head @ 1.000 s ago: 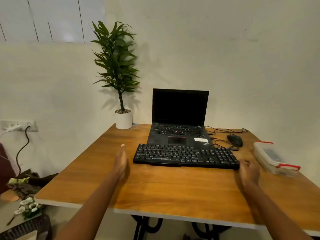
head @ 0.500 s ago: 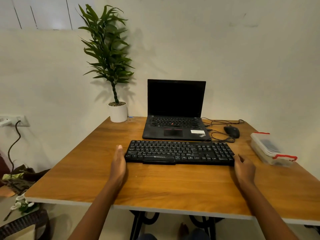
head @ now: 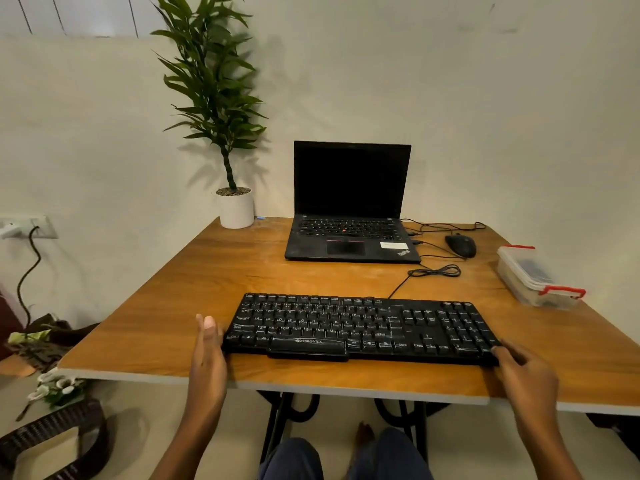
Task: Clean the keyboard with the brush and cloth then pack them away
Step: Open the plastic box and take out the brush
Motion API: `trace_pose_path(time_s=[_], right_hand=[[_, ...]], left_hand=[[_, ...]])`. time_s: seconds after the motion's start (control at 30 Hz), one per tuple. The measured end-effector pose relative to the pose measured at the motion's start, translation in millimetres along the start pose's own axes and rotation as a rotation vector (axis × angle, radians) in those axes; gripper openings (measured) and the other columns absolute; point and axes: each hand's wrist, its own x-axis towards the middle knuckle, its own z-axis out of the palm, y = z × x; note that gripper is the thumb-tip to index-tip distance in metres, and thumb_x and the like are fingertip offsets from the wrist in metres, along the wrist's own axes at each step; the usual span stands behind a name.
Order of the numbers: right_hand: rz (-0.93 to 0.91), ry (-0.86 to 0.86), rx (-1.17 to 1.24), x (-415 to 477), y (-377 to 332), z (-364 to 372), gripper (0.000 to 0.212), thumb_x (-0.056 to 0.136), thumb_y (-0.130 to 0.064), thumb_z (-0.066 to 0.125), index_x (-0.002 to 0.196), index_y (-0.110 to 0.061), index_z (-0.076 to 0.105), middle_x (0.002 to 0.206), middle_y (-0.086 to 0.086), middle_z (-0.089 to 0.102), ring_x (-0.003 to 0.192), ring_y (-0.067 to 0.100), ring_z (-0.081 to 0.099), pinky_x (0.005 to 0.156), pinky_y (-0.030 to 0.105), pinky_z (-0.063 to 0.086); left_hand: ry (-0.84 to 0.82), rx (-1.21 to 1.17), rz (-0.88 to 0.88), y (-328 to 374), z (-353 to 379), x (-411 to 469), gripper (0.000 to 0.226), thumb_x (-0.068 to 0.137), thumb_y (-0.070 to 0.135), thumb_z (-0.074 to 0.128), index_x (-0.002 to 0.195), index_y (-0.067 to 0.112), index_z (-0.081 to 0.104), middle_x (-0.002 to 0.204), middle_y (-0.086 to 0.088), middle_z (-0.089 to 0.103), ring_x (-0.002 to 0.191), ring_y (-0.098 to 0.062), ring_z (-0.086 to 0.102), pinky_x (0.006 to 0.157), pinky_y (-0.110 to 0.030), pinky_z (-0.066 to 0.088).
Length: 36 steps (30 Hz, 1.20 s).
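At nine o'clock of the keyboard (head: 363, 327), the left hand (head: 207, 355) stood on edge with its fingers straight and together, thumb up, its palm against the keyboard's left end. At about four o'clock, the right hand (head: 528, 379) had its fingers curled over the near right corner, gripping it.

Between the two hands the keyboard lay flat on the wooden table (head: 173, 323), close to the near edge and roughly parallel to it. It was black and full-sized, with a number pad on its right side and white letters on the keys. Pale streaks and smudges showed across many keys, and the word ZEBRONICS was printed on the bar along its near side. A thin black cable (head: 434, 271) left its back edge and ran to a loose coil at one o'clock.

At twelve o'clock, well apart from the keyboard, an open black laptop (head: 349, 216) stood with a dark screen. A black mouse (head: 460, 245) lay just right of it, at one o'clock. At two o'clock, near the table's right edge, sat a clear plastic box (head: 533, 275) with a lid and red clips; what it held was too blurred to tell. At eleven o'clock, in the far left corner, a tall green plant (head: 214, 81) rose from a white pot (head: 236, 209).
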Motion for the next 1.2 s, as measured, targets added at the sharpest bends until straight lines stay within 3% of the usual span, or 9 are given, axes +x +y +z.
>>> trace_pose_path(time_s=[0.1,0.23,0.3,0.43,0.53,0.63,0.8,0.97,1.2], right_hand=[[0.009,0.010,0.006,-3.8,-0.4,-5.5,0.035,0.091,-0.007,0.053,0.125,0.002,0.054,0.128,0.019,0.056,0.118,0.033,0.049,0.100,0.044,0.038],[0.041,-0.017,0.047,-0.1,-0.3,-7.8,0.035,0.091,-0.009,0.054,0.124,0.000,0.056,0.127,0.018,0.056,0.117,0.032,0.050,0.099,0.044,0.039],[0.089,0.001,0.140,11.2,0.7,-11.7,0.036,0.091,-0.013,0.054,0.126,-0.006,0.054,0.124,0.015,0.057,0.113,0.030,0.053,0.099,0.046,0.042],[0.168,0.171,0.402,53.1,-1.2,-21.6,0.035,0.095,-0.016,0.047,0.129,-0.010,0.048,0.103,0.007,0.057,0.093,0.020,0.055,0.083,0.034,0.045],[0.196,0.313,0.494,95.7,-3.6,-18.5,0.036,0.096,-0.021,0.044,0.132,-0.013,0.040,0.089,0.000,0.055,0.068,0.010,0.049,0.061,0.024,0.042],[0.259,0.425,0.499,137.9,-6.3,-11.5,0.040,0.094,-0.032,0.047,0.128,-0.015,0.035,0.112,0.012,0.057,0.069,0.011,0.051,0.057,0.024,0.045],[0.263,0.531,0.304,182.0,-5.4,-1.3,0.056,0.087,-0.047,0.056,0.128,-0.012,0.040,0.132,0.015,0.044,0.115,0.029,0.050,0.094,0.044,0.049],[0.244,0.562,0.161,201.3,7.6,-4.7,0.052,0.085,-0.039,0.061,0.124,-0.011,0.041,0.127,0.015,0.046,0.111,0.032,0.051,0.091,0.048,0.050],[0.018,0.344,0.179,196.2,27.7,-9.9,0.033,0.095,-0.029,0.048,0.120,-0.008,0.055,0.113,0.011,0.060,0.098,0.028,0.060,0.083,0.044,0.055]], left_hand=[[-0.004,-0.007,-0.037,0.0,-0.7,-2.5,0.121,0.053,0.099,0.027,0.148,0.025,0.026,0.149,-0.002,0.036,0.136,-0.021,0.035,0.113,-0.045,0.026],[0.024,0.048,-0.011,13.0,6.6,-11.7,0.089,0.076,0.076,0.021,0.150,0.027,0.018,0.154,-0.002,0.025,0.141,-0.023,0.025,0.114,-0.047,0.019],[0.044,0.184,0.056,24.3,17.7,-14.4,0.086,0.078,0.081,0.013,0.149,0.032,0.013,0.157,-0.001,0.013,0.144,-0.024,0.012,0.115,-0.051,0.009],[-0.031,0.416,0.267,40.0,64.4,-8.8,0.096,0.061,0.089,0.007,0.134,0.037,0.042,0.156,0.004,0.018,0.145,-0.022,0.001,0.112,-0.053,-0.011],[-0.258,0.411,0.323,48.7,113.9,-5.7,0.057,0.073,0.080,0.020,0.108,0.047,0.050,0.135,0.011,0.046,0.136,-0.019,0.032,0.114,-0.059,0.009],[-0.505,0.405,0.380,57.8,164.9,-7.3,0.027,0.091,0.054,0.041,0.110,0.041,0.055,0.124,0.014,0.054,0.120,-0.007,0.046,0.112,-0.046,0.026],[-0.714,0.493,0.480,76.9,235.4,-8.9,0.028,0.098,0.036,0.043,0.117,0.027,0.061,0.122,0.014,0.057,0.119,-0.009,0.048,0.110,-0.052,0.026],[-0.813,0.576,0.509,88.5,279.4,0.5,0.032,0.097,0.036,0.045,0.119,0.021,0.061,0.126,0.005,0.059,0.118,-0.011,0.050,0.106,-0.046,0.033],[-0.862,0.526,0.434,93.7,320.8,15.4,0.033,0.097,0.025,0.048,0.125,0.011,0.059,0.127,-0.004,0.058,0.112,-0.012,0.051,0.089,-0.021,0.037]])
